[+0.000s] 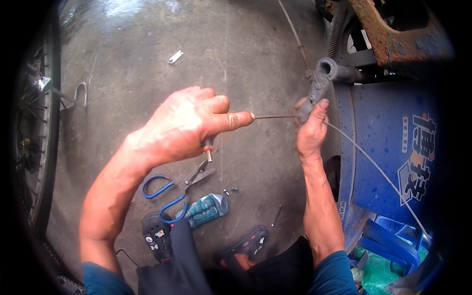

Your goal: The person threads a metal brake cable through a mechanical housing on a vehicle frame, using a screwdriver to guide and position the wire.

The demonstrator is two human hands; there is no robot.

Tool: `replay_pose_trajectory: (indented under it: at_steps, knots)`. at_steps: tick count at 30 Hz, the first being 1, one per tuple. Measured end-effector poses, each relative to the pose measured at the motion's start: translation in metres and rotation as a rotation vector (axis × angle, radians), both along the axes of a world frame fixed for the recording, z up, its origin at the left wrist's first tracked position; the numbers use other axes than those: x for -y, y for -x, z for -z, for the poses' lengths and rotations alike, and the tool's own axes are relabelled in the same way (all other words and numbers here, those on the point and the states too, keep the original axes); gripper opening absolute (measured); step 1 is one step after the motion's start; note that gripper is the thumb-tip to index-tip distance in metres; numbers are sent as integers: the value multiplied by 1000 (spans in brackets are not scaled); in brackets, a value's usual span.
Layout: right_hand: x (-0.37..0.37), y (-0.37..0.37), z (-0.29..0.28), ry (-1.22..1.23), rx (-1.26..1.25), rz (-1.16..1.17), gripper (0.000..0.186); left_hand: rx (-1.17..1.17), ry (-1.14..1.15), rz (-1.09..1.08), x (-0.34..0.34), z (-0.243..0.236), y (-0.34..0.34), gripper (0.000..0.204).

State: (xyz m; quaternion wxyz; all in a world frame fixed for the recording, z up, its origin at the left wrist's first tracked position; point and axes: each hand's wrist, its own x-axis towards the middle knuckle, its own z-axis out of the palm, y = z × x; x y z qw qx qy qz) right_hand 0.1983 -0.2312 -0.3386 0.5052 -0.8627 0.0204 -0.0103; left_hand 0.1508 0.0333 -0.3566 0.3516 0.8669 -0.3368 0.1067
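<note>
My left hand [187, 118] is closed on a screwdriver [209, 145] with an orange-and-dark handle, its shaft pointing down; most of the handle is hidden. At its extended index fingertip is a thin rusty wire [274, 117], running across to a dirty grey metal lever fitting [318, 84]. My right hand [312, 129] grips that fitting's lower end. Above it, a sprung cable [303, 54] and a coil spring [338, 24] lead upward; a steel cable [364, 157] slants down rightward from beside my right hand.
Blue-handled scissors [184, 183], a teal packet [206, 212], small metal parts [227, 192] and a white tab [175, 56] lie on the concrete floor. A bicycle wheel [46, 128] stands left. Right are a blue metal panel [373, 108], rusty frame [393, 44] and blue plastic stool [391, 238].
</note>
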Motion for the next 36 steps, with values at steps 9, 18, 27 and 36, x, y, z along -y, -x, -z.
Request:
replay_pose_trajectory:
  at_steps: [9, 18, 27, 36]
  knots:
    - [0, -1, 5, 17, 45, 15, 66, 50, -21, -3, 3, 3, -7, 73]
    - [8, 4, 0, -43, -58, -54, 69, -517, 427, 90, 9, 6, 3, 50]
    - [26, 34, 0, -604, -135, 39, 40, -821, 522, 57, 15, 2, 10, 48]
    - [24, 26, -9, -659, -276, 76, 27, -830, 611, 1, 22, 1, 24, 51]
